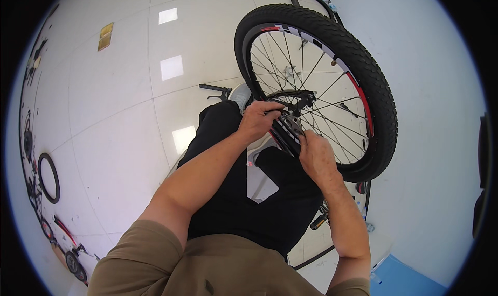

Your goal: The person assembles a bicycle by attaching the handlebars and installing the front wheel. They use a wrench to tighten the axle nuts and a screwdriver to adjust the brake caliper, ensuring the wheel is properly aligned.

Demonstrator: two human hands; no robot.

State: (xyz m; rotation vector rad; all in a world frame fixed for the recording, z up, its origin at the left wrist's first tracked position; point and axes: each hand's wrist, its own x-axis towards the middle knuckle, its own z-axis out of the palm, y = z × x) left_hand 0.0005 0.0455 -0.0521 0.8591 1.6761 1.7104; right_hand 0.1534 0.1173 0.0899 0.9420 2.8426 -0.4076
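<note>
A bicycle wheel (pixel 385 109) with a knobbly black tyre stands in front of me, leaning to the right, its rim black, white and red. Beside its hub (pixel 309 98), on the side facing me, is a small silver-grey metal bicycle part (pixel 293 124); its exact kind is hard to make out. My left hand (pixel 258 121) pinches at its upper left end, index finger stretched along it. From the lower right my right hand (pixel 317 153) grips its other end with bent fingers, the fingertips partly hidden. Both hands are close together, near the spokes.
A handlebar grip with brake lever (pixel 217 90) shows beside my shoe (pixel 240 96). A pedal (pixel 318 222) lies low at right. A loose tyre (pixel 49 178) and bike parts line the left wall; a yellow-brown flat piece (pixel 105 37) lies on the tiles. A white wall (pixel 430 88) bounds the right.
</note>
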